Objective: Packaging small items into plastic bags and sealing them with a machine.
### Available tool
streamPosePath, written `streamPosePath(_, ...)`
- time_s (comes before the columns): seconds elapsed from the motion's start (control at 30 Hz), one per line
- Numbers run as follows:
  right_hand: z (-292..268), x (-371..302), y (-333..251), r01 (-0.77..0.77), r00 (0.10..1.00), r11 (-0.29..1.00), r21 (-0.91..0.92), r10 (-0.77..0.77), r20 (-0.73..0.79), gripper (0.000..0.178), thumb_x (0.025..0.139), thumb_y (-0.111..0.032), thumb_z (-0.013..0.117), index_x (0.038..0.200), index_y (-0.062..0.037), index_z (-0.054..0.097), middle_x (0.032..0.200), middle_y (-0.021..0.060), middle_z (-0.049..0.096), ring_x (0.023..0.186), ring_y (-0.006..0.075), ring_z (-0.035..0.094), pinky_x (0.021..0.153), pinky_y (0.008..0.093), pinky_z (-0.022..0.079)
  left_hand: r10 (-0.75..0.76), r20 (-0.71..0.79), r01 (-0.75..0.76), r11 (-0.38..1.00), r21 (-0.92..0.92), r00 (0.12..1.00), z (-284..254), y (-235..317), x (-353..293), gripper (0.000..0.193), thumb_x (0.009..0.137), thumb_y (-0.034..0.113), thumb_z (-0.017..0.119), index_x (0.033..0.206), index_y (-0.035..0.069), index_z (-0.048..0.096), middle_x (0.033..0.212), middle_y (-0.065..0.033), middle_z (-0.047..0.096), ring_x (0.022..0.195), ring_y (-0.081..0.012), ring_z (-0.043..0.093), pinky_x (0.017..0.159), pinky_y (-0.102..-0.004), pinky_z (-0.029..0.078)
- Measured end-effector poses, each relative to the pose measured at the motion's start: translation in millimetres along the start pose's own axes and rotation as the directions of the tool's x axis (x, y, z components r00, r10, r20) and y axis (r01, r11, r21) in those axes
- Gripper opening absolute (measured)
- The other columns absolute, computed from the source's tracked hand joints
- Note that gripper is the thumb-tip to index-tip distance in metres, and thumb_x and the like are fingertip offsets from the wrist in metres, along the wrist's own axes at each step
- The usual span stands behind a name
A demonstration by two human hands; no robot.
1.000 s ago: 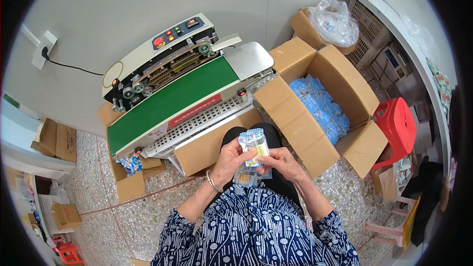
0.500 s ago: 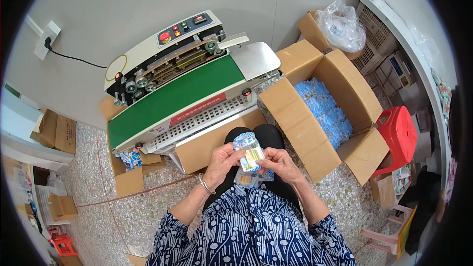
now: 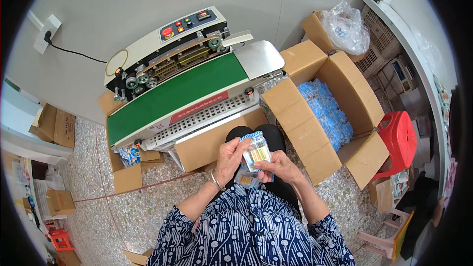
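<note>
Over my lap I hold a small flat packet (image 3: 257, 155) with a blue-and-white patterned top edge and yellow and green stripes on its face. My left hand (image 3: 230, 159) pinches it along its left side, thumb on the front. My right hand (image 3: 282, 167) grips its lower right corner between thumb and fingers. Below it, a clear and blue packet (image 3: 245, 179) lies on my lap, partly hidden by my hands and the upper packet. Whether the striped packet is sealed, I cannot tell.
Ahead stands a sealing machine with a green conveyor belt (image 3: 187, 87) and a control panel (image 3: 187, 25). An open carton (image 3: 290, 135) holding many blue packets (image 3: 325, 113) is at right, beside a red stool (image 3: 397, 143). Under the belt's left end, another carton (image 3: 128, 179) contains colourful packets.
The striped packet has tilted, its top turning slightly left, and its face shows more fully. My left hand has moved a little right and up its side. The whole view has shifted slightly.
</note>
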State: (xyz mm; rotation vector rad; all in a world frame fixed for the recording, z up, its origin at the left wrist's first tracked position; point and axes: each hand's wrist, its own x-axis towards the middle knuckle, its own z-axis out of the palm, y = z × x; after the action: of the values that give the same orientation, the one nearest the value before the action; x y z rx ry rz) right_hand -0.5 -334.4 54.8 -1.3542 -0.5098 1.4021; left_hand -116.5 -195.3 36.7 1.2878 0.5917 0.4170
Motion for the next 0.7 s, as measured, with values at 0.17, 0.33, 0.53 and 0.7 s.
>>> streamPosePath(0.17,-4.8,-1.5,4.3,0.006,0.995,0.993,0.116,-0.018,0.098,0.023,0.086,-0.023,0.062,0.078,-0.0015,0.062,0.058,0.0041,0.061,0.045,0.0093,0.057,0.041,0.0187,0.043,0.010,-0.067,-0.016,0.996,-0.093,0.998,11.0,1.7,5.2,0.029,0.092,0.024,0.052,0.075,0.002,0.056,0.067,0.0064,0.051,0.064,-0.0009,0.043,0.054,-0.0195,0.038)
streamPosePath(0.33,-16.5,-9.5,-17.8,0.064,0.996,0.997,-0.044,-0.067,-0.064,0.022,0.086,-0.020,0.062,0.076,-0.0001,0.062,0.057,0.0041,0.060,0.045,0.0089,0.055,0.040,0.0185,0.043,-0.021,0.084,0.043,0.962,-0.269,0.996,8.3,11.7,9.6,0.027,0.097,0.024,0.044,0.100,-0.001,0.054,0.079,-0.0023,0.062,0.071,-0.0073,0.057,0.064,-0.0216,0.046)
streamPosePath(0.53,-59.2,-32.0,-9.6,0.131,0.936,0.991,0.037,-0.112,-0.334,0.023,0.086,-0.021,0.061,0.074,-0.0024,0.061,0.055,0.0042,0.059,0.042,0.0099,0.054,0.038,0.0190,0.042,0.249,0.212,-0.327,0.695,0.641,0.945,-31.4,-5.9,-23.6,0.033,0.080,0.020,0.066,0.103,-0.001,0.056,0.102,-0.0116,0.061,0.094,-0.0216,0.059,0.079,-0.0318,0.048)
streamPosePath(0.7,-47.2,-22.4,-2.6,0.111,0.948,0.993,0.035,-0.095,-0.303,0.022,0.087,-0.022,0.060,0.073,-0.0051,0.060,0.054,0.0029,0.057,0.040,0.0082,0.051,0.037,0.0176,0.037,0.285,0.213,-0.343,0.563,0.752,0.935,-32.1,-34.8,-58.0,0.038,0.071,0.017,0.073,0.100,0.001,0.056,0.105,-0.0124,0.057,0.099,-0.0301,0.053,0.088,-0.0367,0.043)
